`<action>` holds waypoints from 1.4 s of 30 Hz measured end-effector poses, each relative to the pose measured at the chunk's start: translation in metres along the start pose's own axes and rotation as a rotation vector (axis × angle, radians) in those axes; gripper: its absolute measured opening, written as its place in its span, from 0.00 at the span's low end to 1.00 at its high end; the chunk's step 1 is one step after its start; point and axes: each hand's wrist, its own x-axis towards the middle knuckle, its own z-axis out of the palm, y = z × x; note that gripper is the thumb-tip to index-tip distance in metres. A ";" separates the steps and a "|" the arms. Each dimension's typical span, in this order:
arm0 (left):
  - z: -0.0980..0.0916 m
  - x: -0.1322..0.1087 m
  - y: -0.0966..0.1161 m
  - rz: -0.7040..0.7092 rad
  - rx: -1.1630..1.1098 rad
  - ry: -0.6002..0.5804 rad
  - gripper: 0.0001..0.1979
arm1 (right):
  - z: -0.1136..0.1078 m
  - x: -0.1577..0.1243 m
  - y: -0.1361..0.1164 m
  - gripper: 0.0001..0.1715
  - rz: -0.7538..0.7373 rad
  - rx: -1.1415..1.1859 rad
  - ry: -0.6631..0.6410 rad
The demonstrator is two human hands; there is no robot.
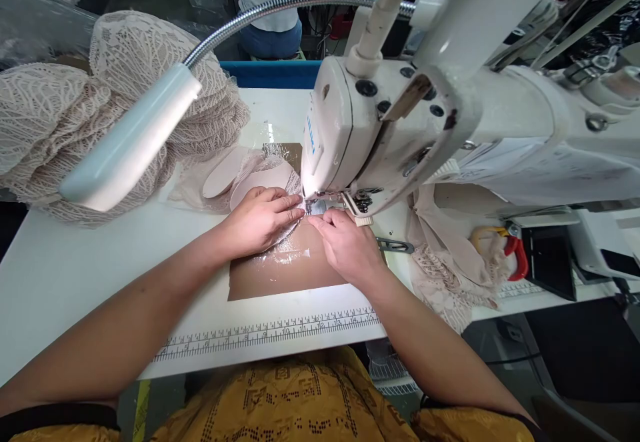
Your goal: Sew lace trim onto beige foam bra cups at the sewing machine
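Note:
Close to the needle of a white sewing machine (330,129), my left hand (263,221) lies with its fingers stretched out, pressing down a pale lace piece with smooth cup-shaped parts (260,185). The lace spreads to the left and behind that hand. My right hand (353,245) is just right of the needle, its fingers bent and thumb and index pressed together at the fabric's edge. What sits between those fingertips is too small to make out. Under both hands, brown tape-like sheeting (290,272) covers the machine bed.
Stacked beige lace pieces (165,89) are at the left beneath a lamp (130,135) on a flexible neck. More beige fabric (445,255), red-handled scissors (517,255) and a phone-like black device (547,262) lie right. A printed ruler (280,332) runs along the front edge. Another person (270,2) sits beyond.

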 end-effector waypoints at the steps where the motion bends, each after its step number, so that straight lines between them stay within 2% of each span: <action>1: 0.000 0.000 0.000 -0.007 -0.002 -0.006 0.17 | 0.001 0.000 0.000 0.22 -0.010 0.009 0.018; 5: 0.001 -0.001 -0.001 -0.014 -0.006 -0.008 0.18 | 0.002 -0.001 0.001 0.22 -0.031 0.026 0.066; 10: -0.001 -0.002 0.001 -0.025 0.060 -0.039 0.18 | -0.002 -0.001 0.000 0.23 -0.034 0.046 0.058; 15: -0.023 -0.004 0.014 -0.108 0.132 -0.172 0.21 | -0.003 -0.003 0.003 0.23 -0.027 0.044 0.062; 18: -0.040 -0.007 0.024 -0.154 0.085 -0.265 0.22 | -0.002 -0.004 0.006 0.23 -0.001 0.033 0.063; 21: -0.048 -0.009 0.031 -0.161 0.018 -0.308 0.21 | -0.003 -0.005 0.007 0.21 0.013 0.019 0.056; 28: -0.025 -0.005 0.039 -0.035 -0.125 -0.128 0.18 | -0.006 -0.010 0.007 0.22 -0.023 0.100 0.085; 31: -0.028 -0.007 0.041 -0.028 -0.110 -0.141 0.17 | -0.008 -0.012 0.007 0.20 -0.038 0.161 0.102; 34: -0.038 -0.011 0.046 -0.033 -0.090 -0.216 0.17 | -0.011 -0.013 0.007 0.19 -0.026 0.184 0.100; 37: -0.041 -0.013 0.050 -0.040 -0.057 -0.273 0.12 | -0.013 -0.012 0.007 0.18 -0.035 0.208 0.070; 39: -0.036 -0.014 0.050 -0.061 -0.057 -0.257 0.10 | -0.014 -0.012 0.007 0.17 -0.063 0.228 0.041; 42: -0.028 -0.013 0.041 -0.097 -0.195 -0.204 0.15 | -0.015 -0.012 0.007 0.17 -0.075 0.263 0.014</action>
